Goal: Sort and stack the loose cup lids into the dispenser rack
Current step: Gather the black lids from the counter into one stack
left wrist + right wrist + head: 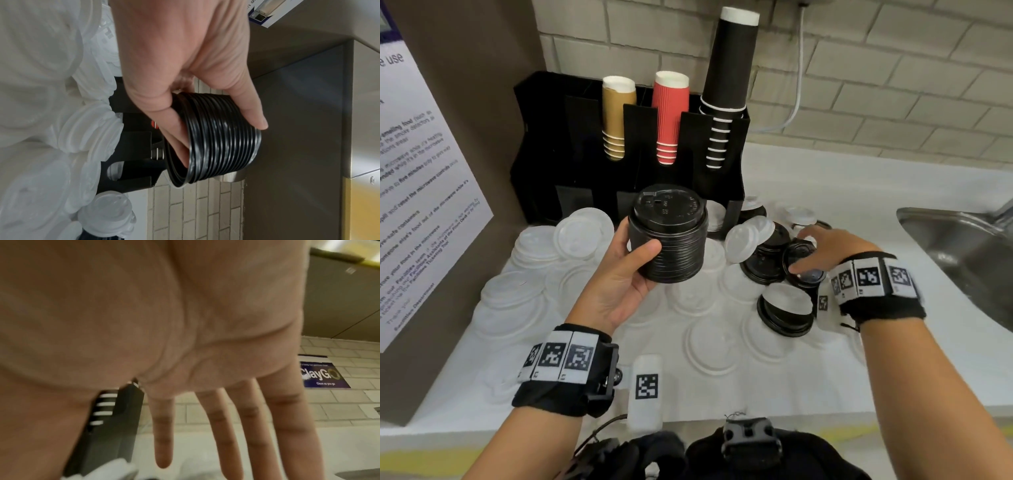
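Note:
My left hand grips a tall stack of black lids above the counter, thumb on its front; the left wrist view shows the fingers curled round the same stack of black lids. My right hand reaches down with straight, spread fingers onto a loose black lid in a cluster of black lids at the right. The black dispenser rack stands at the back with gold, red and black cups in its upper slots. Many white lids lie loose and in short stacks across the counter.
A steel sink lies at the right edge. A brown cabinet side with a printed notice walls off the left. A short black-and-white lid stack lies on its side near my right wrist. Brick wall behind.

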Available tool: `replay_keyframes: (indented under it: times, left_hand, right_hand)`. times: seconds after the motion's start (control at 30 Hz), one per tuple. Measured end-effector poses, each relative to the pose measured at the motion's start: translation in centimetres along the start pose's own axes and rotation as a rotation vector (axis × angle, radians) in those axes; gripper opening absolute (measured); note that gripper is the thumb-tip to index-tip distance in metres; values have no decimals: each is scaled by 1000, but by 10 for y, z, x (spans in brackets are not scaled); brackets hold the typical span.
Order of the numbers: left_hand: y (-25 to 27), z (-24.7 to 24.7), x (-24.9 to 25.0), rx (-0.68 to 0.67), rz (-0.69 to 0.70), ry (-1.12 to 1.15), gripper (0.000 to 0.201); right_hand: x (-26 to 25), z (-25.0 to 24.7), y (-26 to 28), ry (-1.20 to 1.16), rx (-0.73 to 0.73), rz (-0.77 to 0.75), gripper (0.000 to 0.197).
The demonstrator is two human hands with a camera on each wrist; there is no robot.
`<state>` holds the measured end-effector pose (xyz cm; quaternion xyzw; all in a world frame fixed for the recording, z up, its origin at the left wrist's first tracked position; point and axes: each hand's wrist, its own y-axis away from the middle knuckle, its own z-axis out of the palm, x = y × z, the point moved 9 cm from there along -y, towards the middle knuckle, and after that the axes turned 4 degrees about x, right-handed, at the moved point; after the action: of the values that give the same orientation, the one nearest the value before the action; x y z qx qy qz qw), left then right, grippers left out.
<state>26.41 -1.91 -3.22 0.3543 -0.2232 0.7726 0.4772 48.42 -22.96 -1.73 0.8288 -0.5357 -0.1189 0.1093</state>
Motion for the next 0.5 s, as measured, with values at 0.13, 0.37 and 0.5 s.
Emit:
replay_keyframes:
  times: [0.13, 0.37, 0.5]
  left_hand:
    - [-1, 6, -2, -18, -8, -15, 99]
    - [-2, 15, -10, -42, -14, -43, 101]
    - [0, 15, -11, -54, -9, -78, 99]
  right_hand:
    - [2, 14, -16, 64, 3, -1, 83]
    - [7, 18, -25, 78, 52, 21, 75]
    - [8, 5, -21, 33, 114, 1, 62]
